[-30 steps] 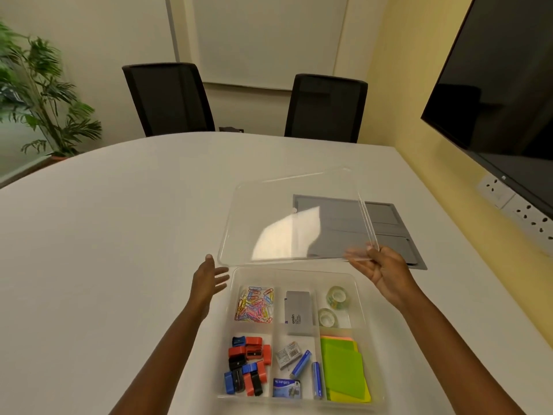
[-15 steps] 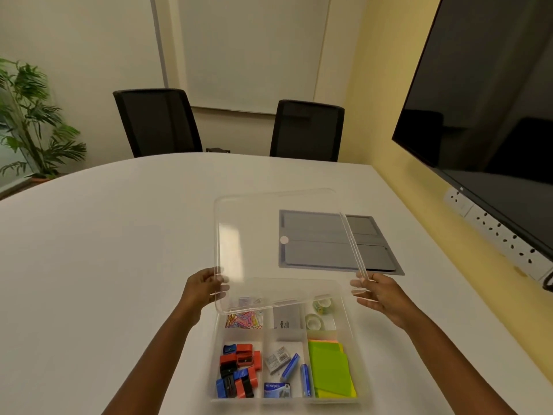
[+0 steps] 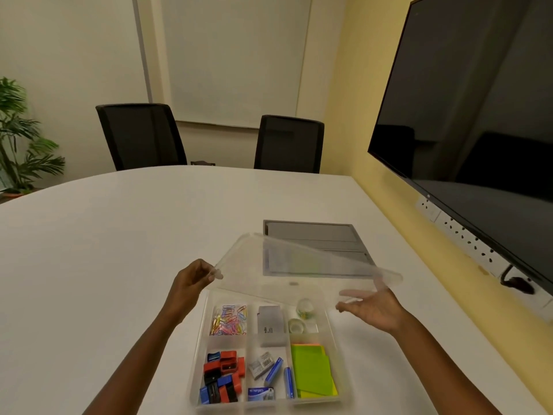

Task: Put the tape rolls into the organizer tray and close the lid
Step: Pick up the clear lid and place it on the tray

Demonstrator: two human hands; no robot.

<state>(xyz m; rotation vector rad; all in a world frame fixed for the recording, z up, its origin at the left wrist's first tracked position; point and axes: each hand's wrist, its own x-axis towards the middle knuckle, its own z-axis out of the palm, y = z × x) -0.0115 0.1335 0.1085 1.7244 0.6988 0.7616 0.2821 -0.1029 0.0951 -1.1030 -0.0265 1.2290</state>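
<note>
Fingers (image 3: pixel 216 274) of the left hand (image 3: pixel 191 280) were pinched together on the near-left corner of the clear lid (image 3: pixel 299 271). Those of the right hand (image 3: pixel 377 307) were spread wide apart, palm up, under the lid's right edge, which was supported rather than clamped. The lid was held tilted above the far end of the organizer tray (image 3: pixel 335 354), not yet seated. Two tape rolls (image 3: pixel 300 317) were lying in the tray's far-right compartment, with paper clips (image 3: pixel 229 320), sharpeners (image 3: pixel 223 375) and green sticky notes (image 3: pixel 312 369) in other compartments. The tray was set on a white table (image 3: pixel 104 250).
</note>
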